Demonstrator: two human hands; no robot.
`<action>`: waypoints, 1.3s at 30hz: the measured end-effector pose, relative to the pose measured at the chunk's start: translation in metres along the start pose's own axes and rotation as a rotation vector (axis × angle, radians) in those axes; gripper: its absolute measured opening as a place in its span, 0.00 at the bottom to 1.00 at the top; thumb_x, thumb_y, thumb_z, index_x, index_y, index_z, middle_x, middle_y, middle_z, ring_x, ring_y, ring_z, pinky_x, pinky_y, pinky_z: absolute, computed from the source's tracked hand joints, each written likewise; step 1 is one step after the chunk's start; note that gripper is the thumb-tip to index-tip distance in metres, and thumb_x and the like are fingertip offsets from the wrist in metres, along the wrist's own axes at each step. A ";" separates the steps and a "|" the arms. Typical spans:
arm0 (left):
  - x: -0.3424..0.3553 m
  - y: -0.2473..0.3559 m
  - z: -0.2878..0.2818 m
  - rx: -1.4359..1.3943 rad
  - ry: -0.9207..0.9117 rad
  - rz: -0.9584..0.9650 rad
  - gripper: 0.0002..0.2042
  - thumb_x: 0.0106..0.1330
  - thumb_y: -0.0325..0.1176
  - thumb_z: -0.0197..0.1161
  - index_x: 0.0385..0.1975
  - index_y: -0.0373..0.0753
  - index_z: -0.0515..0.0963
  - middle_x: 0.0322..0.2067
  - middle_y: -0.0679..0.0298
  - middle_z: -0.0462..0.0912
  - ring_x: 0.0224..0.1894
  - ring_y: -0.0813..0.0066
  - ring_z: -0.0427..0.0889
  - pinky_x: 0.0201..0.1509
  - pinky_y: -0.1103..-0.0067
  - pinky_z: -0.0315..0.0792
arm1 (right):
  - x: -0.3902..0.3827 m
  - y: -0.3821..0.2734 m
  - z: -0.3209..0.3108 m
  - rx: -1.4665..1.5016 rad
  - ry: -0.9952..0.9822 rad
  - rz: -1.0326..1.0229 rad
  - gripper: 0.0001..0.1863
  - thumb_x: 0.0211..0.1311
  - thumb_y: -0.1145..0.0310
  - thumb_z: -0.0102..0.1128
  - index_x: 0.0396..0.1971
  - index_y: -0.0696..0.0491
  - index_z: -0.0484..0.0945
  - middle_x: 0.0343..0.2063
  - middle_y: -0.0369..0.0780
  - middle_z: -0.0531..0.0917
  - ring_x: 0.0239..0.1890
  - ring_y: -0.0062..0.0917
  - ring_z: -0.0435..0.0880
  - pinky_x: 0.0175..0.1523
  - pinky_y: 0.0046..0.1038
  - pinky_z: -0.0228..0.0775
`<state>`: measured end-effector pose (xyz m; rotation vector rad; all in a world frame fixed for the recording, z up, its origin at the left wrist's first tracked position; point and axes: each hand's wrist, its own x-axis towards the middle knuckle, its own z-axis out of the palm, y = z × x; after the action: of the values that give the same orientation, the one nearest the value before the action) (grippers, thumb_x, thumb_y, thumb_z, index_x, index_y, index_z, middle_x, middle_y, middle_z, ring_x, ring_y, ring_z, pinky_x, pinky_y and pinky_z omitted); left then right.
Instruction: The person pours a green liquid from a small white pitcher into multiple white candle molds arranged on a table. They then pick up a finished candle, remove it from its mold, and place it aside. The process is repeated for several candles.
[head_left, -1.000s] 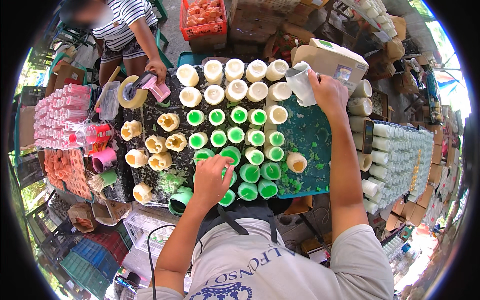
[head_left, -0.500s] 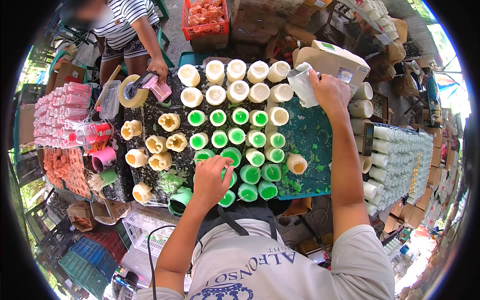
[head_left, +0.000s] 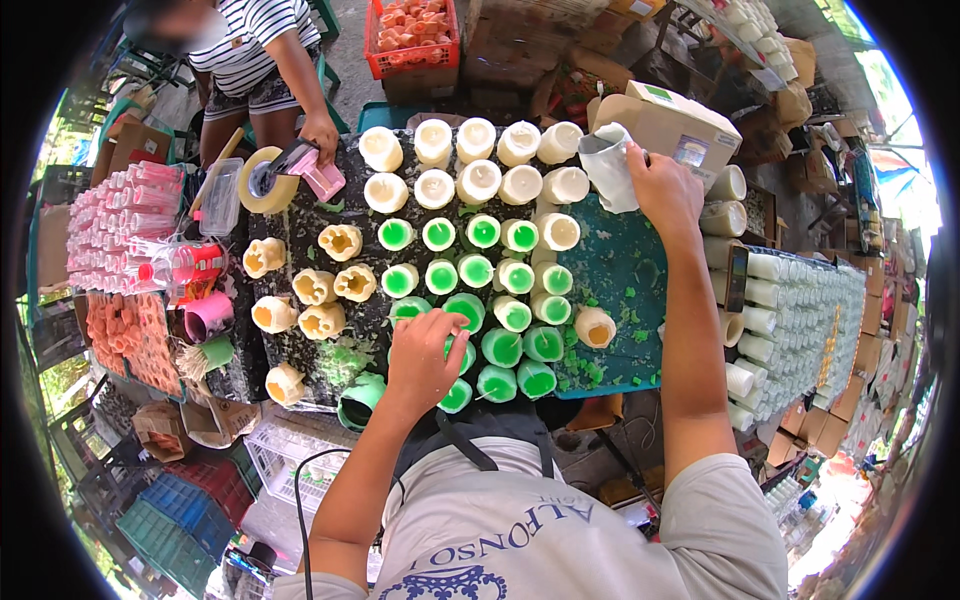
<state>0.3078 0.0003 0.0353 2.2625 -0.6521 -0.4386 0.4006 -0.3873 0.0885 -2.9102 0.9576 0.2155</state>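
My right hand (head_left: 664, 190) grips a pale, wax-coated jug (head_left: 612, 178) at the back right, beside the end of the rows of white candles (head_left: 479, 182). The jug leans toward those candles; its contents cannot be made out. Low over the green-topped candles (head_left: 502, 347) nearest me is my left hand (head_left: 425, 358), thumb and fingers drawn together at one candle's top. Whatever sits between those fingertips is hidden. Smaller green-filled candles (head_left: 439, 234) with pale sides and wicks stand in rows between the two groups.
Hollow cream wax shells (head_left: 322, 322) stand to the left, near a tape dispenser (head_left: 268, 182). One shell (head_left: 595, 327) sits right on a teal board (head_left: 625, 270) with green crumbs. Across the table, another person's hand (head_left: 320, 135) touches a pink item. A cardboard box (head_left: 668, 125) stands behind the jug.
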 end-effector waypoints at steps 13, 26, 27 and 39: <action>-0.007 -0.007 -0.003 -0.002 0.012 -0.030 0.06 0.71 0.31 0.67 0.44 0.41 0.82 0.36 0.66 0.85 0.45 0.63 0.85 0.52 0.64 0.68 | -0.013 -0.028 -0.015 -0.013 0.040 -0.138 0.36 0.78 0.38 0.41 0.36 0.53 0.91 0.31 0.48 0.91 0.43 0.45 0.89 0.60 0.49 0.65; -0.012 -0.010 -0.004 -0.010 0.028 -0.036 0.06 0.71 0.31 0.67 0.44 0.41 0.82 0.36 0.66 0.85 0.45 0.62 0.84 0.52 0.64 0.69 | -0.007 -0.053 -0.016 -0.122 0.090 -0.268 0.34 0.77 0.41 0.46 0.30 0.54 0.91 0.29 0.48 0.90 0.38 0.45 0.90 0.59 0.51 0.68; -0.013 -0.010 -0.004 -0.015 0.030 -0.036 0.06 0.71 0.31 0.67 0.44 0.41 0.82 0.36 0.66 0.85 0.45 0.62 0.84 0.53 0.64 0.69 | -0.007 -0.054 -0.016 -0.123 0.087 -0.269 0.34 0.77 0.41 0.46 0.31 0.54 0.91 0.29 0.48 0.91 0.38 0.45 0.90 0.59 0.51 0.68; -0.014 -0.012 -0.003 -0.017 0.050 -0.028 0.06 0.70 0.31 0.67 0.44 0.41 0.83 0.36 0.66 0.85 0.44 0.63 0.85 0.52 0.65 0.69 | -0.009 -0.045 -0.017 -0.069 0.062 -0.228 0.35 0.78 0.40 0.44 0.31 0.55 0.90 0.29 0.49 0.90 0.41 0.46 0.90 0.59 0.50 0.67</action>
<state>0.3018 0.0172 0.0307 2.2621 -0.5896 -0.3986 0.4222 -0.3476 0.1078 -3.0733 0.6287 0.1473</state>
